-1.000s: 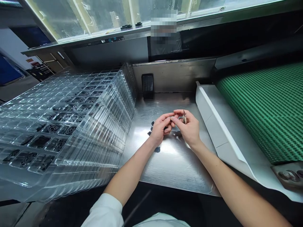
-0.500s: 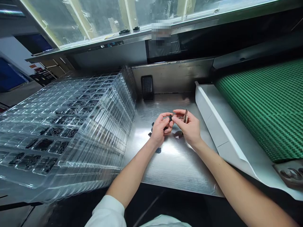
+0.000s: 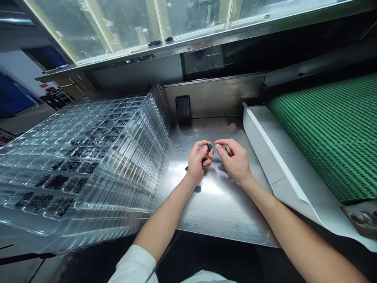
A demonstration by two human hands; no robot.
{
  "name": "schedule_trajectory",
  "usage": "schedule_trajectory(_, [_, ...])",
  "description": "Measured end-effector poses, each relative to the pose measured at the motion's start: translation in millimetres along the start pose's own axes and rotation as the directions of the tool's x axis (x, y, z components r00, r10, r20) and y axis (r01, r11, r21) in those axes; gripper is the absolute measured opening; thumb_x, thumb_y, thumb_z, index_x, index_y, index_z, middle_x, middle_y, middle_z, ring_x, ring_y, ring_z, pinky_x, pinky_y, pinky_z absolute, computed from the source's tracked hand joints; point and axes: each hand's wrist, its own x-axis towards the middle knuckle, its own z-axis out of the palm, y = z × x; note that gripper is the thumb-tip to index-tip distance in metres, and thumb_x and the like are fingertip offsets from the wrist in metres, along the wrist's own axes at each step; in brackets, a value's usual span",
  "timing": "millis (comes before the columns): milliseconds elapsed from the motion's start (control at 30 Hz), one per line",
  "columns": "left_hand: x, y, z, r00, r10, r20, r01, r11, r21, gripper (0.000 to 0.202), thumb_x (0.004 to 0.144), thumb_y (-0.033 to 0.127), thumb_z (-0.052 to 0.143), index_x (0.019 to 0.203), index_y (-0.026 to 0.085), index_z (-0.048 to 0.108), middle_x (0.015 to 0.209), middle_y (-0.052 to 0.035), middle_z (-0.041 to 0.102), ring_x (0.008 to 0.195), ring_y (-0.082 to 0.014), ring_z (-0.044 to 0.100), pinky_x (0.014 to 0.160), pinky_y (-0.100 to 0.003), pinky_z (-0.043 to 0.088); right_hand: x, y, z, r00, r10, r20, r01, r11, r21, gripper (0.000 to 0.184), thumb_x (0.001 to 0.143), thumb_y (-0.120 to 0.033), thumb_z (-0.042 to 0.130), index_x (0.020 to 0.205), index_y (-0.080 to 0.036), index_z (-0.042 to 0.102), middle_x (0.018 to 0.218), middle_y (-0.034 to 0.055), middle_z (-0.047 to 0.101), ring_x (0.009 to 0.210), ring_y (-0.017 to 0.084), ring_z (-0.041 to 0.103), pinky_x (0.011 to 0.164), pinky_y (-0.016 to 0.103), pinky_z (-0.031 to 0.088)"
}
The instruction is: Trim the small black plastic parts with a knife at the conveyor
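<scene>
Above the steel work surface (image 3: 224, 208), my left hand (image 3: 196, 161) pinches a small round black part with openings in it (image 3: 209, 147) between thumb and fingers. Something else dark (image 3: 204, 160) shows in the curl of its lower fingers. My right hand (image 3: 235, 159) is just to the right, thumb and index finger close together and a narrow gap away from the black part. A small metal tool (image 3: 228, 150) is tucked in that hand; its kind is mostly hidden by the fingers. Another small black part (image 3: 186, 168) lies beside my left hand, and a dark piece (image 3: 197, 189) lies below the wrist.
A tall stack of clear plastic trays (image 3: 118, 157), with round black parts in the top pockets, stands at the left. A green conveyor belt (image 3: 332, 133) runs at the right behind a white guard (image 3: 273, 165). A small black container (image 3: 183, 110) stands against the back wall.
My right fingers have drawn slightly away from the round black part, which stays in my left hand. The metal tool, upright before, now shows less, turned down into my right hand.
</scene>
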Motion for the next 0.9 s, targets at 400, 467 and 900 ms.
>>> schedule_trajectory(400, [-0.7,-1.7,-0.9,0.992,0.106,-0.073,-0.107,0.994,-0.012,0.041,0.085,0.047,0.074,0.108,0.019,0.053,0.066,0.0053,0.051,0.046,-0.0035,0.029,0.045,-0.018,0.016,-7.7,3.2,3.4,0.976,-0.188,0.109,0.210,0.948,-0.238,0.034,0.109,-0.040,0.046,0.089,-0.022,0.066,0.088,0.0032,0.062,0.076,0.016,0.059,0.068,0.029,0.041])
schedule_trajectory(467, [-1.3,-1.2,-0.1,0.991,0.111,-0.079,-0.112,0.994,-0.008,0.040,0.085,0.046,0.074,0.107,0.019,0.054,0.065,0.0052,0.051,0.045,-0.0035,0.029,0.045,-0.018,0.015,-7.7,3.5,3.6,0.971,-0.211,0.111,0.233,0.939,-0.252,0.033,0.109,-0.040,0.047,0.088,-0.022,0.066,0.087,0.0031,0.063,0.074,0.016,0.059,0.067,0.029,0.040])
schedule_trajectory(900, [-1.7,-0.1,0.6,0.989,0.121,-0.081,-0.121,0.993,-0.001,0.040,0.084,0.046,0.076,0.105,0.018,0.057,0.062,0.0059,0.048,0.045,-0.0035,0.027,0.045,-0.019,0.014,-8.3,7.9,5.1,0.954,-0.283,0.099,0.299,0.915,-0.270,0.034,0.108,-0.041,0.051,0.084,-0.022,0.066,0.077,0.0007,0.066,0.066,0.015,0.058,0.064,0.030,0.038])
